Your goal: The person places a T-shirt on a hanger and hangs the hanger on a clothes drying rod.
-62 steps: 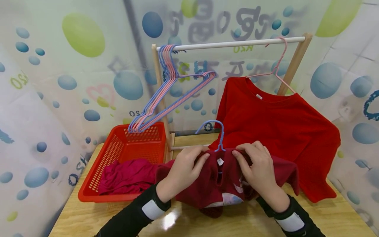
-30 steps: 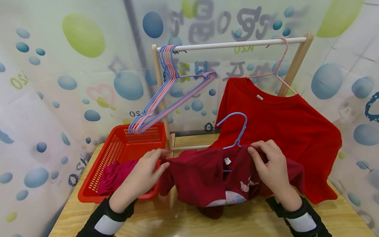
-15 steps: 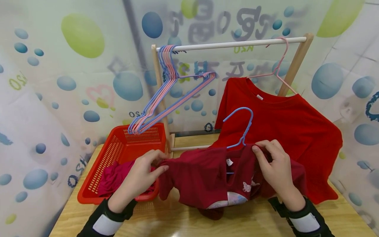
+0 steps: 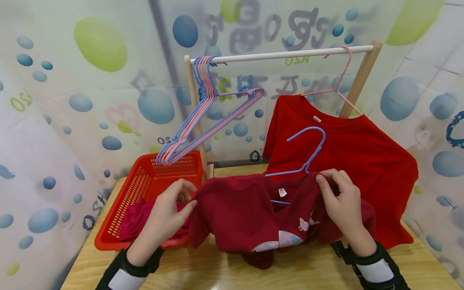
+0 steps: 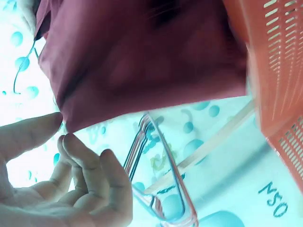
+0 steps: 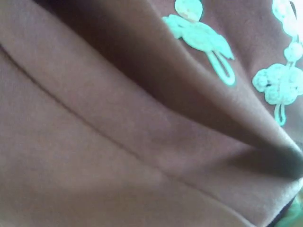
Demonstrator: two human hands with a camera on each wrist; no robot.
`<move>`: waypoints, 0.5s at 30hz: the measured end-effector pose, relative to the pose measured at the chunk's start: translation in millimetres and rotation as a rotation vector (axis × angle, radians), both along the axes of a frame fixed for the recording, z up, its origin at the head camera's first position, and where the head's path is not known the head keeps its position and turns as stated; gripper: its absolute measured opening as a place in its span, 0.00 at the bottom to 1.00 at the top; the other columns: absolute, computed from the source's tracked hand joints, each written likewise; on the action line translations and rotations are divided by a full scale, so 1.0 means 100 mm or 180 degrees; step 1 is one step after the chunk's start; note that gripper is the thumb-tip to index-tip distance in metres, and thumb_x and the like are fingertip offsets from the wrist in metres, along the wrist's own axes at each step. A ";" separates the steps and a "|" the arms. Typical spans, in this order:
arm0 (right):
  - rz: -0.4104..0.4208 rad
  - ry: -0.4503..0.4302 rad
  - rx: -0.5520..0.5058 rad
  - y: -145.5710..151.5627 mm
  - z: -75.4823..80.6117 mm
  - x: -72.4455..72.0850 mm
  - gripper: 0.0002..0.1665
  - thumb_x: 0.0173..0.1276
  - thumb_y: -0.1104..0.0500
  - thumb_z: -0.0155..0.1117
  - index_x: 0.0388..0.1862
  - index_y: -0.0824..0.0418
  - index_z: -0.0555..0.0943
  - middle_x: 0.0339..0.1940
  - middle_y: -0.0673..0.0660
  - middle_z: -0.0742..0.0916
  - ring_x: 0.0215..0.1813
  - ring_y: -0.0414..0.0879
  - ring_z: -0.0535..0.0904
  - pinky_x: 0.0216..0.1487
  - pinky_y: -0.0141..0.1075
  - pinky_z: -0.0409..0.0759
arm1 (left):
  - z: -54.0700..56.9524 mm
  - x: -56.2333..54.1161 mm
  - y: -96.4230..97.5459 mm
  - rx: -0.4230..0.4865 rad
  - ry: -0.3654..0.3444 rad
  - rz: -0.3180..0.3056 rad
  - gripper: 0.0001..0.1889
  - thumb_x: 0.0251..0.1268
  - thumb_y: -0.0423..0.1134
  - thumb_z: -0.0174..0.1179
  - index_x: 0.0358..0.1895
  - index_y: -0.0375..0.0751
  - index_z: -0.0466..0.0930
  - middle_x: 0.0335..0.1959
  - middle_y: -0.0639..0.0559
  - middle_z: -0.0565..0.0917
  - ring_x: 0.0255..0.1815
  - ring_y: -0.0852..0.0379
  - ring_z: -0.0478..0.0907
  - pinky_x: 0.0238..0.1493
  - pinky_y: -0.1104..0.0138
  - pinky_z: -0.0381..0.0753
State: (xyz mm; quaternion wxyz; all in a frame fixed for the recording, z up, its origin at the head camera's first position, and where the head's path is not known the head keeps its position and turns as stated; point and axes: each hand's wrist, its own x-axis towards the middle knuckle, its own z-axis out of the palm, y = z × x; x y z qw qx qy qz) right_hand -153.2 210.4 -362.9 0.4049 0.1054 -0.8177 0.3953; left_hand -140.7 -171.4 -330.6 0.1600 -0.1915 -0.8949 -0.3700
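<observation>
A dark red garment (image 4: 239, 209) with a collar, a white neck label and pale appliqués hangs between my hands. Inside its neck opening sits a blue hanger (image 4: 320, 146), its hook tilting up and out to the right. My left hand (image 4: 167, 211) pinches the garment's left shoulder edge between thumb and fingers; the left wrist view shows the fingertips at a corner of the cloth (image 5: 142, 61). At the right side of the collar, my right hand (image 4: 342, 201) pinches cloth beside the hanger's stem. The right wrist view is filled by maroon fabric (image 6: 94, 156), hiding that hand.
A red plastic basket (image 4: 119, 201) with crumpled magenta cloth (image 4: 135, 219) stands left on the wooden table (image 4: 203, 274). Behind is a rack with a white rail (image 4: 275, 56), bearing several blue and pink hangers (image 4: 188, 121) and a red T-shirt (image 4: 344, 161) on a pink hanger (image 4: 338, 84).
My left hand has moved left from the collar to the shoulder edge, spreading the cloth. My right hand has shifted slightly right, and the blue hanger has moved right and tilted.
</observation>
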 end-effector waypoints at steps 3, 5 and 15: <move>0.0046 -0.0005 0.0031 -0.01 0.00 0.01 0.01 0.63 0.65 0.64 0.33 0.62 0.83 0.24 0.45 0.75 0.26 0.31 0.63 0.26 0.25 0.61 | -0.01 0.00 0.01 -0.0133 -0.0141 0.0001 0.17 0.55 0.28 0.65 0.45 0.46 0.72 0.31 0.56 0.73 0.33 0.60 0.72 0.37 0.67 0.77; 0.0086 -0.0007 0.0053 -0.02 0.00 0.01 0.01 0.63 0.65 0.65 0.34 0.61 0.83 0.25 0.45 0.75 0.26 0.31 0.64 0.27 0.25 0.61 | 0.00 0.00 0.03 -0.0158 -0.0131 0.0012 0.16 0.56 0.30 0.65 0.46 0.46 0.72 0.33 0.56 0.73 0.35 0.59 0.72 0.38 0.66 0.78; 0.0093 0.0069 0.0046 -0.04 0.01 0.01 0.02 0.63 0.63 0.65 0.34 0.62 0.83 0.25 0.46 0.76 0.26 0.31 0.64 0.27 0.24 0.62 | 0.06 -0.07 0.12 -0.0396 -0.0194 -0.0194 0.15 0.64 0.34 0.59 0.54 0.42 0.76 0.42 0.53 0.80 0.43 0.59 0.77 0.41 0.62 0.78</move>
